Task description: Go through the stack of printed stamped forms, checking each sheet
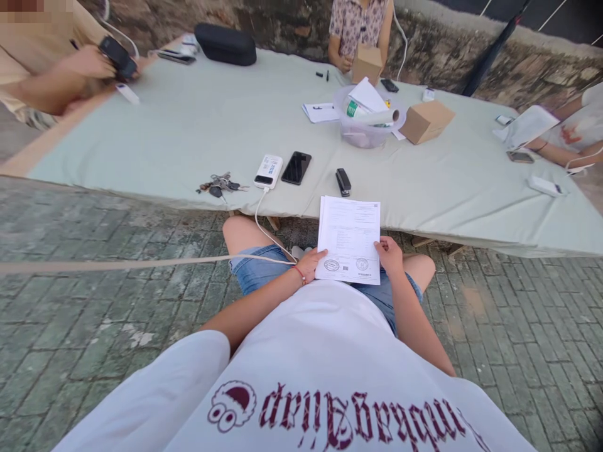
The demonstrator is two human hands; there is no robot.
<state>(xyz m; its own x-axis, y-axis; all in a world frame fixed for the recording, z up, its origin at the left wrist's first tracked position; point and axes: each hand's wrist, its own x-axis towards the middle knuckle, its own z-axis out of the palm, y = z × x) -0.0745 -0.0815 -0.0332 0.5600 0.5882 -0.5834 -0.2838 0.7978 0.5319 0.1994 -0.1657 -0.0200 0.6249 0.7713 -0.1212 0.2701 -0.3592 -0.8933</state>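
Printed sheets of paper (349, 229) with round and oval stamps near the lower edge rest above my lap, their far end at the table's edge. My left hand (309, 263) grips them by the lower left side, its thumb on top. On the right side my right hand (390, 254) pinches the edge, the other fingers partly hidden behind. Just beyond the papers lies a black stapler (343, 182). Left of it are a black phone (296, 167), a white power bank (268, 171) with a cable plugged in, and a bunch of keys (220, 186).
A clear plastic tub (362, 137) holds papers and a roll. Beside it sits a cardboard box (428, 122). A black case (225, 44) lies at the far left of the cloth-covered table (188, 138). Other people sit around it. A pale cable (141, 265) runs left from my lap.
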